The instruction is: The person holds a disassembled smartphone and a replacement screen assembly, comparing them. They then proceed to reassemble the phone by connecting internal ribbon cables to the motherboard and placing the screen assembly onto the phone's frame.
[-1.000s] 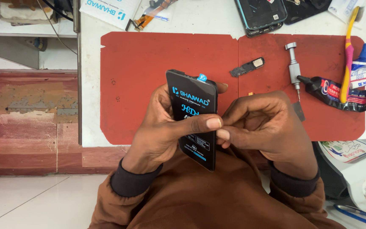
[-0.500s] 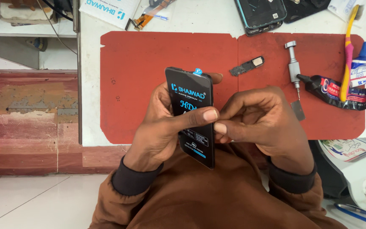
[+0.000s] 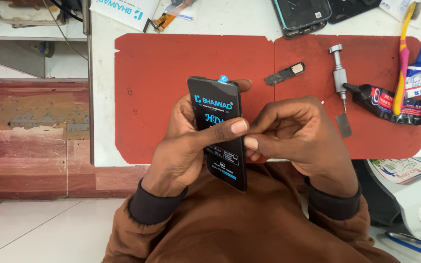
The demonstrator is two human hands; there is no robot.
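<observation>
My left hand grips a black phone screen panel with blue and white print and a small blue tab at its top edge. The panel stands upright over the near edge of the red work mat. The left thumb lies across the panel's face. My right hand is curled against the panel's right edge, its thumb and fingertips pinching there. What lies between those fingertips is hidden.
On the mat lie a small black part, a metal screwdriver, a thin metal blade and a black glue tube. A toothbrush, an opened phone and a flex cable sit further back.
Both hands and the panel have stayed nearly in place. The right hand's fingers have shifted a little along the panel's right edge.
</observation>
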